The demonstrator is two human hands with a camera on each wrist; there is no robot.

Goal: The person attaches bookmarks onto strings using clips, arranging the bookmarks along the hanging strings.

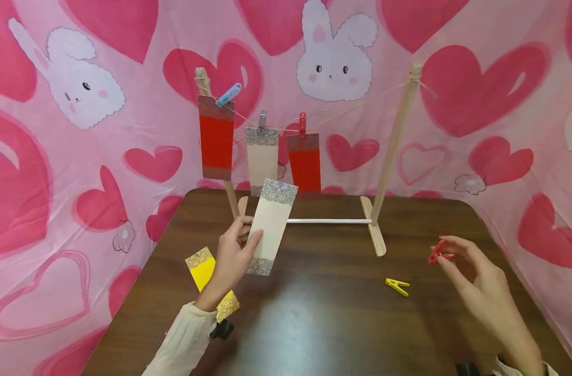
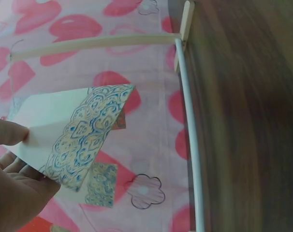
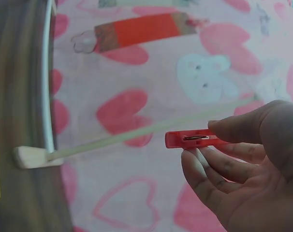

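Note:
My left hand (image 1: 234, 250) pinches a cream card (image 1: 273, 224) with blue-patterned bands at both ends, thumb on its face and fingers behind. It is held tilted above the table, in front of the hanging cards. Out to the right, my right hand (image 1: 478, 279) holds a red clothespin (image 1: 439, 253) between thumb and fingertips; the right wrist view shows the pin (image 3: 192, 138) lying level with its metal spring visible. On a string hang a red card (image 1: 216, 141) under a blue clothespin (image 1: 229, 95), a cream card (image 1: 262, 156) under a grey one (image 1: 262, 121), and another red card (image 1: 305, 162) under a red one (image 1: 302, 124).
A wooden stand with a right post (image 1: 396, 146) and a white crossbar (image 1: 330, 221) carries the string. On the brown table (image 1: 314, 324) lie a yellow clothespin (image 1: 397, 286) and, partly hidden beneath the left forearm, a yellow card (image 1: 202, 269). A pink heart-print cloth (image 1: 276, 31) hangs behind.

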